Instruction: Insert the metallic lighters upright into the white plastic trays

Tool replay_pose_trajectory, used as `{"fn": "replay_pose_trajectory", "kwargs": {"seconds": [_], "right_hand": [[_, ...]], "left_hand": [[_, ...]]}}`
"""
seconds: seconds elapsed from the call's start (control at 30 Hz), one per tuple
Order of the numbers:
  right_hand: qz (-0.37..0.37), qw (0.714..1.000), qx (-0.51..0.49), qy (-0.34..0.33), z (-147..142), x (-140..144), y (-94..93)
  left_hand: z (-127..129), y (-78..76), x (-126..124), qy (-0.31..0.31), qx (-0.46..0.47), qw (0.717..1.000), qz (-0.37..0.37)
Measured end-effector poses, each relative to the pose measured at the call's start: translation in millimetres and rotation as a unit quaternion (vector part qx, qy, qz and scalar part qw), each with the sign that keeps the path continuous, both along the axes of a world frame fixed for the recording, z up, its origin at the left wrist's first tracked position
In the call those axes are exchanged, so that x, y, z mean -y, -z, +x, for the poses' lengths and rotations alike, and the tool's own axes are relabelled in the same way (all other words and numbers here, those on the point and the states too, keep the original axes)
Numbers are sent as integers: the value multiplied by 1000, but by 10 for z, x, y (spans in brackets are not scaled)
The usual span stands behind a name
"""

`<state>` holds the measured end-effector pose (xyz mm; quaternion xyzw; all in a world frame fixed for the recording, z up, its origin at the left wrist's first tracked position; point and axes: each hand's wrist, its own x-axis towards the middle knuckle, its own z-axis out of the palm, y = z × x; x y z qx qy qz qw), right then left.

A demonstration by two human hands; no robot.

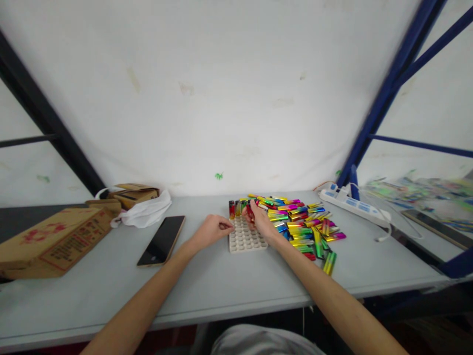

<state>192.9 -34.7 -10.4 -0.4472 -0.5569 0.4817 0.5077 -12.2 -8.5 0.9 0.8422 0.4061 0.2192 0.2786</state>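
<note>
While the right hand [263, 220] is hovering over the far edge of the white tray [246, 238], its fingers are closing around a red lighter [250, 212], holding it just above the tray's back row. A few lighters [236, 207] are already standing upright in that back row, near the far left corner. The left hand [210, 230] is resting against the tray's left edge, its fingers curling loosely inward; whether they are pinching anything is too small to tell. A heap of colourful lighters [303, 224] is lying on the grey counter [229, 281] just to the right of the tray, touching the right wrist. A dark phone [161, 240] is lying flat to the left of the left hand, with a white plastic bag [146, 212] and a cardboard box [51, 241] beyond it. A white power strip [353, 204] is sitting at the far right of the counter
</note>
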Motion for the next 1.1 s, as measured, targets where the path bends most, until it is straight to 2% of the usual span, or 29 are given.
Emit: {"fn": "replay_pose_trajectory", "kwargs": {"seconds": [0.13,0.23,0.3,0.57,0.93,1.03,1.1], "right_hand": [[124,985,116,33,32,-27,34],[213,946,234,76,43,16,-2],[241,923,284,92,39,50,-39],[211,901,360,115,10,26,-96],[218,895,385,59,-31,-93,-47],[223,878,422,32,-82,-77,-71],[231,852,468,42,-129,-50,-95]], "left_hand": [[-7,21,-20,0,-3,1000,0],[-15,29,-31,-5,-6,1000,0],[-19,33,-34,-5,1,1000,-7],[-63,48,-44,-1,38,998,-47],[-76,25,-43,-7,9,999,-48],[-66,1,-24,-10,9,999,-45],[-61,-15,-15,-10,8,999,-41]]}}
